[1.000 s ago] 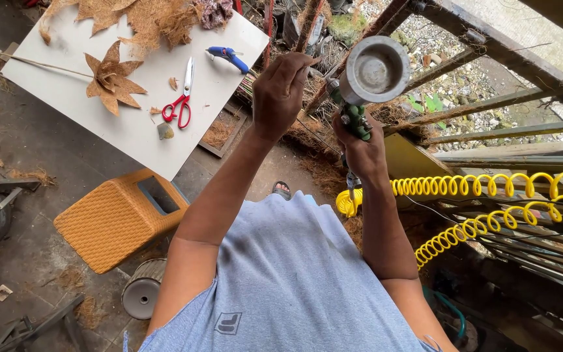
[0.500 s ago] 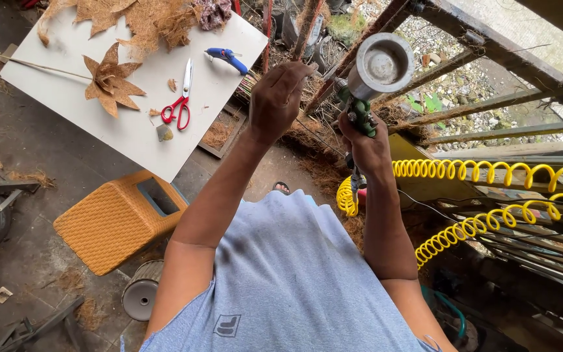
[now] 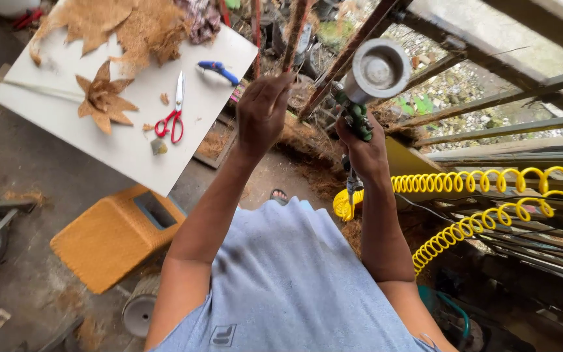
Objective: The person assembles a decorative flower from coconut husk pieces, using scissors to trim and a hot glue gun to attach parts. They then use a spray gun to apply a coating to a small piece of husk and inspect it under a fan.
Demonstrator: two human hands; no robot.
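My right hand (image 3: 365, 145) grips the green handle of a spray gun (image 3: 373, 75) with a round metal cup on top, raised in front of me. A yellow coiled air hose (image 3: 483, 182) runs from the gun off to the right. My left hand (image 3: 262, 112) is raised beside it, fingers closed around a thin brown fibre-wrapped stick (image 3: 296, 31) that rises out of the top of the view. The gun's nozzle sits close to the stick, just right of my left hand.
A white board (image 3: 131, 150) at upper left carries red scissors (image 3: 172, 117), a blue-handled tool (image 3: 217, 70), a brown fibre flower (image 3: 104, 99) and fibre sheets (image 3: 118, 26). An orange stool (image 3: 115, 234) stands below it. Slanted metal bars (image 3: 490, 72) cross the right side.
Both hands with the stick and the spray gun have risen slightly and shifted a little; the grips are unchanged.
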